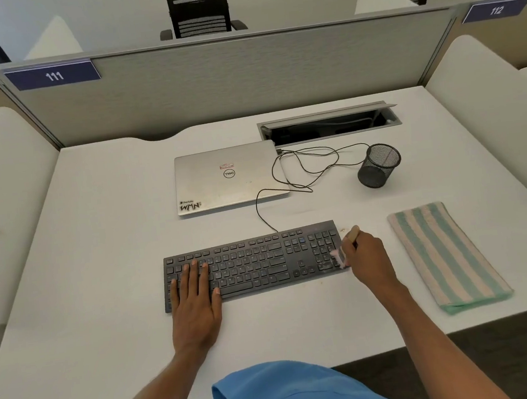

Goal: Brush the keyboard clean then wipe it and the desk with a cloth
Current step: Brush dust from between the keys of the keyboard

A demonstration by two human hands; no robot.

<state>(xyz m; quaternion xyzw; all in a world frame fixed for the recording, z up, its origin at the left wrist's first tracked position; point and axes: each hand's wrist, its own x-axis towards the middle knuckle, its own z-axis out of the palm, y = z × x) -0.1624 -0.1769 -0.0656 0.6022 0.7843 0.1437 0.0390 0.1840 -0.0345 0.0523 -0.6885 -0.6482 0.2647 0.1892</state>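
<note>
Pressing flat on the long black plastic keyboard [255, 262] with the left grip [195, 304], fingers straight; holding a small wooden-handled brush [353, 233] in the closed right grip [364, 258], bristles on the number pad. Looks light, rigid, liable to slide on the white table [112, 231]; best steadied from above. Long axis left-right, cable end pointing away.

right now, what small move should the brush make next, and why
Probably sweep the wooden, pink-bristled brush rightward off the black keyboard: the right hand holds it on the number pad at its right; the left hand rests on the keys.
</note>
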